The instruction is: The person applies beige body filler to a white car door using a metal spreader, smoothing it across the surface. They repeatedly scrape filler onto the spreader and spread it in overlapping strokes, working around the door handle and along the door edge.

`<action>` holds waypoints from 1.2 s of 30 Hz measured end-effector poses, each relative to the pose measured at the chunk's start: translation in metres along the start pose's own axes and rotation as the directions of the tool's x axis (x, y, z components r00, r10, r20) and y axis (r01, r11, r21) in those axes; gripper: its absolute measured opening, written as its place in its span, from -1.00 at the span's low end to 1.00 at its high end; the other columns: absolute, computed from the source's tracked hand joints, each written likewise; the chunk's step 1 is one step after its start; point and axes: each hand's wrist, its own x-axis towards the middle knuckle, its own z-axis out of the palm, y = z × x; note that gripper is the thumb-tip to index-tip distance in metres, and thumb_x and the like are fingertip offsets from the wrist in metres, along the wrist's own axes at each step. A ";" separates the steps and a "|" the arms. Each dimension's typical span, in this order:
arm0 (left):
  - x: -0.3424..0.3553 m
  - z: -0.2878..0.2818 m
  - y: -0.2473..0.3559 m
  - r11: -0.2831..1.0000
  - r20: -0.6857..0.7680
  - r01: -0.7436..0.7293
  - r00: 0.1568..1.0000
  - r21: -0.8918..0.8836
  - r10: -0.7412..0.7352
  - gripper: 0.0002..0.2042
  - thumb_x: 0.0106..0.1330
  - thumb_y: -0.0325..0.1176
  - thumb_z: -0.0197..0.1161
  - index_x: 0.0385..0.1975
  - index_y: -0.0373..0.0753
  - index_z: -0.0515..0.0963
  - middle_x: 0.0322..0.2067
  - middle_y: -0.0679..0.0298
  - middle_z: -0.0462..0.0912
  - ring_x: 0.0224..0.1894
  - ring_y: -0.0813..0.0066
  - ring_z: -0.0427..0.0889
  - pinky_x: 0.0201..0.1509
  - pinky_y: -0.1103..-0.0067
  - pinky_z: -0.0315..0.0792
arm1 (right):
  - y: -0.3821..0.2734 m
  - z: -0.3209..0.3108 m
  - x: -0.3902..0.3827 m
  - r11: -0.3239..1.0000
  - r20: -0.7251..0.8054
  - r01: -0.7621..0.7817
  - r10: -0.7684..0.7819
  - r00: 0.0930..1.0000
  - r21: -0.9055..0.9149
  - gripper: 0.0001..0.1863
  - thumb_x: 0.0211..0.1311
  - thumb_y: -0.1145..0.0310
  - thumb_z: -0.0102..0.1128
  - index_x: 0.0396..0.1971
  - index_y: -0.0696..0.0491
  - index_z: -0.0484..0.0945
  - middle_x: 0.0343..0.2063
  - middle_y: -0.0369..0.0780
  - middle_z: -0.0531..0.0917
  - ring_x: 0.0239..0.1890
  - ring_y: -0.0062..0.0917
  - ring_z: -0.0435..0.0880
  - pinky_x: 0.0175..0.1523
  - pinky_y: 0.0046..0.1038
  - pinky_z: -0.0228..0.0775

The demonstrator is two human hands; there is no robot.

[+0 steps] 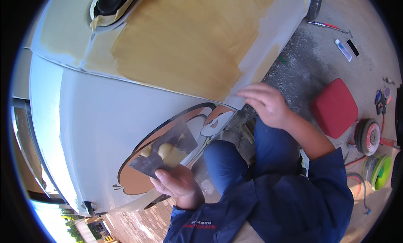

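Work area is rough concrete ground [371,87] beside a pale, glossy vehicle body [96,104]. On the ground to the right: a red block with rounded corners [335,108], a small wheel [369,137], a lime-green bucket [381,171] tipped toward the camera, a tube [343,50] and, just beside it, a dark flat rectangular item [353,47].

The upper panel bears a broad tan patch [180,41], streaked, uneven in tone and irregular at its borders. A brown cartoon graphic [140,169] marks the panel below the seam.

A thin grey plate [184,138] is positioned in front of that graphic, tilted, its face carrying smooth cream paste [165,150] in separate dabs and a flatter smear. The left hand [178,185] grasps the plate's lower edge, thumb on the face. The right hand [268,104] is at the tan patch's lower corner, fingers extended and blurred; whether they grip anything or touch the panel cannot be determined.
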 end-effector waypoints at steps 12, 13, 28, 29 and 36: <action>-0.013 -0.032 0.034 -0.217 0.706 0.738 0.451 -0.639 -0.546 -0.54 0.54 -0.30 0.08 0.25 -0.57 0.35 0.21 -0.11 0.49 0.21 0.16 0.53 0.36 0.31 0.34 | 0.094 -0.044 0.083 0.985 -0.709 -0.118 -0.006 0.705 -0.125 -0.70 0.46 0.48 0.15 0.12 0.14 0.64 0.06 -0.11 0.69 0.15 -0.38 0.64 0.28 -0.44 0.41; -0.015 -0.032 0.035 -0.218 0.704 0.738 0.444 -0.638 -0.554 -0.54 0.54 -0.31 0.08 0.25 -0.57 0.35 0.22 -0.12 0.48 0.21 0.16 0.53 0.36 0.31 0.35 | 0.094 -0.042 0.084 0.987 -0.717 -0.107 -0.012 0.697 -0.120 -0.70 0.45 0.50 0.14 0.12 0.13 0.65 0.05 -0.11 0.70 0.14 -0.35 0.64 0.27 -0.43 0.42; -0.046 -0.016 0.036 -0.206 0.674 0.787 0.324 -0.581 -0.664 -0.65 0.49 -0.34 0.15 0.07 -0.54 0.50 -0.03 -0.05 0.63 0.07 0.23 0.60 0.22 0.37 0.44 | 0.069 0.032 0.056 0.970 -0.670 -0.042 -0.134 0.730 -0.240 -0.53 0.19 0.73 0.26 0.12 0.13 0.63 0.02 -0.11 0.70 0.05 -0.22 0.65 0.19 -0.34 0.46; -0.046 -0.016 0.037 -0.199 0.669 0.781 0.339 -0.592 -0.662 -0.65 0.49 -0.33 0.15 0.06 -0.53 0.51 -0.05 -0.03 0.64 0.05 0.23 0.61 0.21 0.38 0.44 | 0.065 0.038 0.053 0.970 -0.669 -0.030 -0.145 0.729 -0.242 -0.53 0.18 0.73 0.26 0.12 0.13 0.63 0.01 -0.10 0.70 0.05 -0.22 0.65 0.19 -0.34 0.46; -0.051 -0.022 0.038 -0.253 0.703 0.787 0.295 -0.563 -0.647 -0.68 0.49 -0.31 0.15 0.01 -0.49 0.52 -0.05 -0.01 0.67 0.01 0.27 0.63 0.19 0.40 0.44 | 0.044 0.087 0.027 0.973 -0.652 0.014 -0.166 0.740 -0.232 -0.57 0.09 0.70 0.41 0.02 0.17 0.68 -0.04 -0.13 0.71 0.02 -0.23 0.67 0.12 -0.28 0.55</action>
